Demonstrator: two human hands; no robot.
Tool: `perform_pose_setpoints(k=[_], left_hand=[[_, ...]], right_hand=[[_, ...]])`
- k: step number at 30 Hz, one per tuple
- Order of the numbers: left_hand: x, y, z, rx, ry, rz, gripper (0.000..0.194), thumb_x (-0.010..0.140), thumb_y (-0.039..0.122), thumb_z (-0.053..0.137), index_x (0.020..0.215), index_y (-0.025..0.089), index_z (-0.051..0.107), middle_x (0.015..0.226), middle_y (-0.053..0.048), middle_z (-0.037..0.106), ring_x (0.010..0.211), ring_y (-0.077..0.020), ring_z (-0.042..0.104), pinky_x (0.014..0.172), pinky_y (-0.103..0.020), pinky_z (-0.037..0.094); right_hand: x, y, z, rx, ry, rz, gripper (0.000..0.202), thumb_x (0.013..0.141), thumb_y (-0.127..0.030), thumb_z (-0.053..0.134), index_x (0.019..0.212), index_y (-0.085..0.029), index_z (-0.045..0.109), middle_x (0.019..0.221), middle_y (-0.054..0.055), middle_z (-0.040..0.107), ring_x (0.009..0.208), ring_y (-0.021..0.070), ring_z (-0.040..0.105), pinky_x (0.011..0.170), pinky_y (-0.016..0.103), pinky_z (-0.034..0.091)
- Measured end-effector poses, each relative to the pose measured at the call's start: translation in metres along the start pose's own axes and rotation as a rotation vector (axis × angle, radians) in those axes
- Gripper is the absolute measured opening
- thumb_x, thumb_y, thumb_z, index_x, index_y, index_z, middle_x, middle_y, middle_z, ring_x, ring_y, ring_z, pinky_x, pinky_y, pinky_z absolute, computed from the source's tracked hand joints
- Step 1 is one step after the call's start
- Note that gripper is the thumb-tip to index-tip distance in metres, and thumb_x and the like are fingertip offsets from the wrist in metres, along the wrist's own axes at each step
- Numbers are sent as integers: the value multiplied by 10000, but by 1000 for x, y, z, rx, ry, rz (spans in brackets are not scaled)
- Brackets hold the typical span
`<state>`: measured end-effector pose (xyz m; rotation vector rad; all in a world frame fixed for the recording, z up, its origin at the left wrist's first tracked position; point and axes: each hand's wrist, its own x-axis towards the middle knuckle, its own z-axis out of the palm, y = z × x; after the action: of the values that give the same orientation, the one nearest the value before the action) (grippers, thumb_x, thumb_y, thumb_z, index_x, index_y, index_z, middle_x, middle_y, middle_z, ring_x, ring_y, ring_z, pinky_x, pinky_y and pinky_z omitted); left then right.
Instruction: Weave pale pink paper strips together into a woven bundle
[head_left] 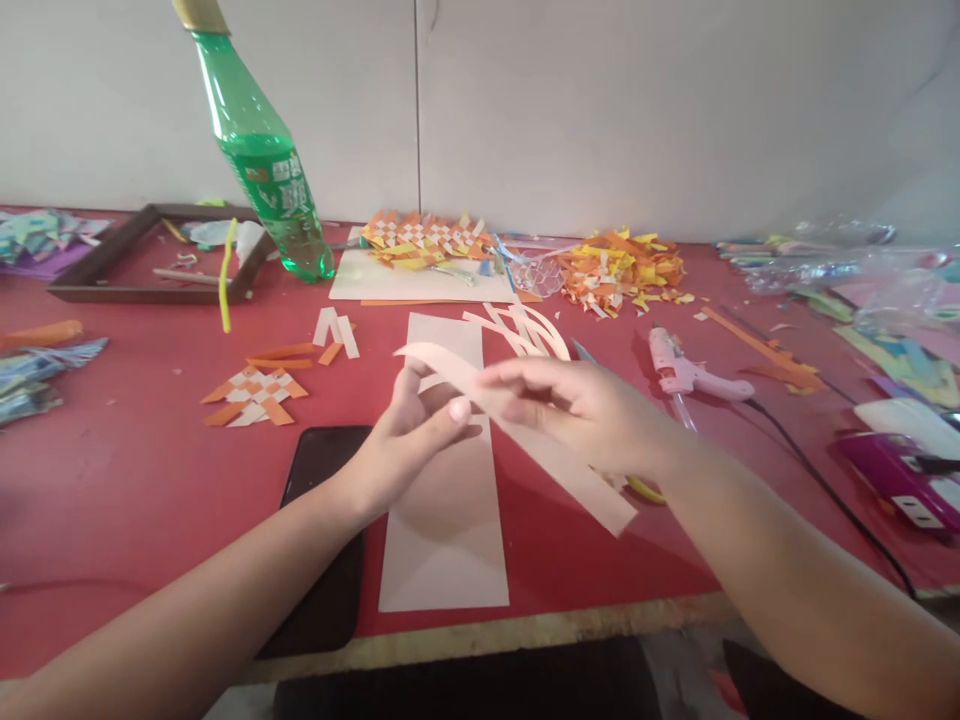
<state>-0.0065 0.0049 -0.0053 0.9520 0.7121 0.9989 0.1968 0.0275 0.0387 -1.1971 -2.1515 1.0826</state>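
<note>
A pale paper strip (pixel 581 485) slants through the air above the red table, its upper left end curling. My right hand (pixel 574 410) has its middle pinched between thumb and fingers. Closer to the curled end, my left hand (pixel 409 430) has its fingers behind the strip and its thumb at the lower edge; the exact contact is partly hidden. Beneath both hands lies a wide pale paper sheet (pixel 446 530). Several thin cut strips (pixel 536 325) fan out beyond the right hand. Scissors, mostly hidden, show a yellow handle (pixel 645 490) under the right wrist.
A black phone (pixel 322 560) lies under my left forearm. Left stand a green bottle (pixel 274 190), a dark frame (pixel 142 295) and an orange-white woven piece (pixel 256 395). Rightward are a pink glue gun (pixel 682 370) with cable and a purple power strip (pixel 892 480). Orange-yellow paper pieces (pixel 622 270) are heaped behind.
</note>
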Motion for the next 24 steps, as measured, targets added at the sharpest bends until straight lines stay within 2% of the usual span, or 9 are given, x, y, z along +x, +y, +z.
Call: perform_pose_setpoints(k=[2,4,6,9,12,14,17,20,24], left_hand=[[4,2,-1,-94,144,32,409,834,366,703,1140,266,451,1275,-58,631,1069,-187,632,911,-359,495],[7,2,-3,-78,310,49,368,795,312,744,1077,242,517,1174,-44,686,973,-158,648,808,-287,516],[9,1,-6,3,399,31,256,787,299,746,960,195,590,1094,-48,711,903,-132,636,720,-225,507],[9,-1,-10,131,392,41,194,807,329,722,837,171,614,1152,-55,699,748,-87,607,684,-214,511],[7,-2,-9,261,368,24,194,827,343,693,917,180,640,1137,-64,705,739,-101,622,718,-236,532],[5,-3,-7,344,334,9,232,832,333,683,1006,186,634,1046,-58,725,756,-121,639,724,-248,541],[1,-6,-1,495,251,0,292,841,311,664,1105,195,613,914,-46,739,775,-151,664,727,-266,539],[-3,-10,3,544,204,-20,264,849,309,644,1086,196,622,914,-61,747,821,-182,693,752,-292,540],[-2,-13,3,522,199,-27,209,807,254,659,1004,186,648,938,-69,749,859,-207,722,760,-292,552]], right_hand=[[-9,0,-12,-40,-121,1,240,939,-313,547,1127,-327,695,1026,8,736,864,185,686,696,267,506],[-15,4,-22,-69,-137,21,227,931,-292,550,1099,-310,701,1003,14,734,849,188,686,675,262,501],[-19,10,-30,-60,-141,75,253,930,-287,538,1154,-294,653,836,0,726,668,164,664,565,246,474],[-23,17,-41,-136,-73,151,335,935,-255,510,1265,-285,560,695,-14,703,505,154,599,496,255,432],[-26,22,-51,-314,3,188,290,922,-231,509,1197,-286,587,635,-10,694,498,175,598,495,274,413],[-27,25,-55,-438,-13,268,236,918,-226,497,1118,-282,609,607,-15,681,497,183,600,503,284,413],[-23,25,-50,-583,16,332,144,879,-225,551,996,-242,632,778,26,718,657,214,670,604,322,474],[-17,22,-26,-532,228,139,137,910,-241,553,1011,-213,641,1075,92,684,930,236,672,780,362,517],[-13,22,17,-335,171,-237,199,884,-301,655,1061,-218,619,1134,83,656,1022,208,648,874,336,531]])
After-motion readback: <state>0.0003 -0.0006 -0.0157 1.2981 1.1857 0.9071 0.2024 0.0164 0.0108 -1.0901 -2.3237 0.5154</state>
